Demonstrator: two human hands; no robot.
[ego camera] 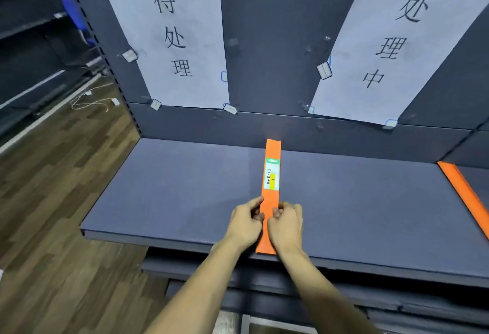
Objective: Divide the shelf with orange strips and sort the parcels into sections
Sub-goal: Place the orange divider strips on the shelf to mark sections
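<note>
Pinched from both sides near its front end, the orange strip (270, 196) is held by the left hand (244, 224) and the right hand (287, 225), fingers curled onto its edges, apparently so that it can be squared on the shelf (172, 188). Beyond the grip, the strip runs back to the shelf's rear wall, between the two paper signs (169, 34). A second orange strip (460, 188) lies well to its right.
</note>
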